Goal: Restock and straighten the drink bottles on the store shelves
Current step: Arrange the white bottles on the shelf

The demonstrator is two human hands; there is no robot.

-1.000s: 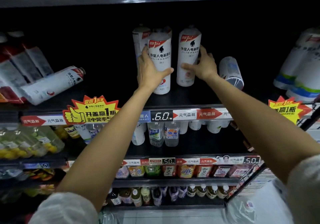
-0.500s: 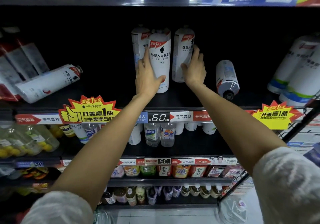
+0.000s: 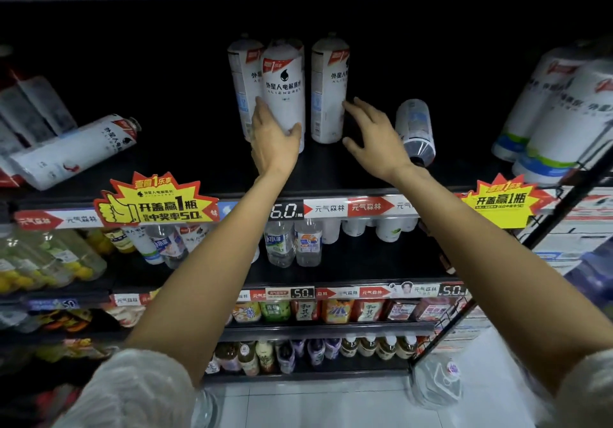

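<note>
- A dark store shelf (image 3: 331,175) is carrying white drink bottles, with a price strip (image 3: 331,209) along its front edge
- The left hand (image 3: 275,144) is gripping the front bottle (image 3: 283,96) near the shelf's middle, fingers wrapped round its base
- The right hand (image 3: 374,139), a second ago on the second bottle (image 3: 328,89), is now coming off it with fingers spread, so that one seems placed
- A fallen bottle (image 3: 414,130) is lying just right of that hand, likely next to be righted

Left hand (image 3: 273,142) hides the front bottle's (image 3: 284,96) base
</note>
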